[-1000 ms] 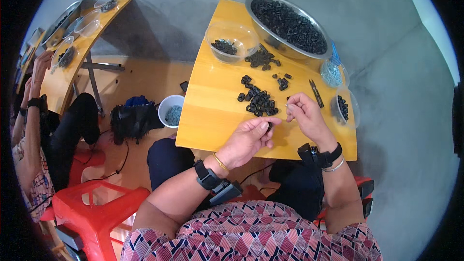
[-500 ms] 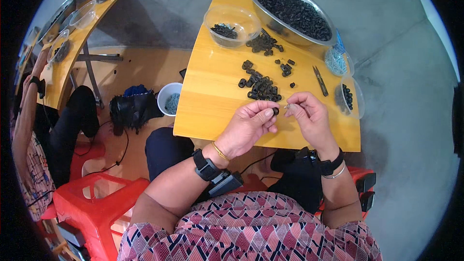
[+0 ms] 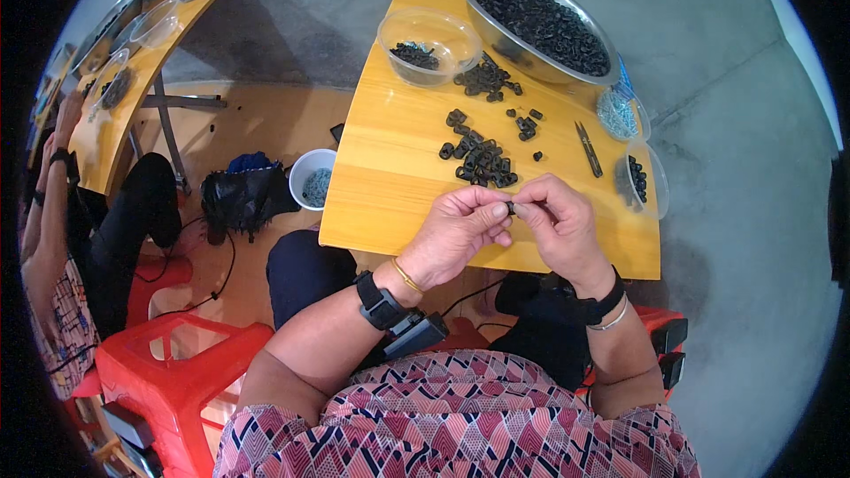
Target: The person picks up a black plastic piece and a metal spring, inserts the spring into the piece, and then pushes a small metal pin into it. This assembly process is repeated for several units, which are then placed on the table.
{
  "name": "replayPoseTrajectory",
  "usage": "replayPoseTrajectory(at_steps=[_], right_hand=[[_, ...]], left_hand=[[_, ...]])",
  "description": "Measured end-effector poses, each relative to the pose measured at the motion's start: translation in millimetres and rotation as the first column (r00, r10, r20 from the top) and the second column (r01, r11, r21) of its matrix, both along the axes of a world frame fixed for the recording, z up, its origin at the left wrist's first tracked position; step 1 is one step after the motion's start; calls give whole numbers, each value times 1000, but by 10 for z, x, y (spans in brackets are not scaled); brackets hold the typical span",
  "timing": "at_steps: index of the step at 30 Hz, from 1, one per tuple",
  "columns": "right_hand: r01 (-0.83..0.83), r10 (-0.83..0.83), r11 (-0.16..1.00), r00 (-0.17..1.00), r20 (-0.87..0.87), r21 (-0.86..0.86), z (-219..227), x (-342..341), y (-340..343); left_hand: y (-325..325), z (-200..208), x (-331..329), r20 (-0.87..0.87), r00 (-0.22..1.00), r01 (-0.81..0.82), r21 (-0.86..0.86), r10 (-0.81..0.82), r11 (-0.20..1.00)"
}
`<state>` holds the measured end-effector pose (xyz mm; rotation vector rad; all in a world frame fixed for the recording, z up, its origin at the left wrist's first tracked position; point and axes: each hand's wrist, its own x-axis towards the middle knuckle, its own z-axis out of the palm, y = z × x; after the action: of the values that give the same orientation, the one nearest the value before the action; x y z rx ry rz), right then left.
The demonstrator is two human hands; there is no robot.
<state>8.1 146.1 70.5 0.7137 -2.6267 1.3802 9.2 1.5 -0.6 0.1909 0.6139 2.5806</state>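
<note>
My left hand [image 3: 453, 235] pinches a small round black part [image 3: 511, 208] between thumb and forefinger, above the near edge of the yellow table [image 3: 381, 212]. My right hand [image 3: 564, 226] is closed in a pinch against the same part; anything tiny between its fingertips is hidden. Just beyond my fingers lies a pile of similar black parts [image 3: 482, 162]. A smaller black heap [image 3: 487, 80] sits farther back, with a few loose pieces to its right. On the right rests a slim, pointed black tool [image 3: 588, 150], perhaps tweezers or snips.
A metal basin [image 3: 505, 46] of black parts stands at the back, beside a clear bowl [image 3: 460, 53]. Clear tubs with bluish bits [image 3: 615, 115] and black pieces [image 3: 637, 179] line the right edge. Left are a white bucket [image 3: 297, 181], red stool [image 3: 168, 372] and co-worker's arm [image 3: 55, 186].
My right hand has moved left, and its fingertips now meet the black part in my left hand. The small shiny bit seen in its pinch earlier no longer shows.
</note>
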Motion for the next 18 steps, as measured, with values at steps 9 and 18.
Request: replayPoseTrajectory(at_steps=[9, 18], right_hand=[[111, -110, 987, 994, 16, -119, -39, 33, 150], [345, -346, 938, 928, 136, 29, -262, -449, 741]], left_hand=[[-42, 20, 8, -18, 998, 59, 41, -59, 997], [-6, 14, -2, 59, 997, 40, 1, -40, 999]])
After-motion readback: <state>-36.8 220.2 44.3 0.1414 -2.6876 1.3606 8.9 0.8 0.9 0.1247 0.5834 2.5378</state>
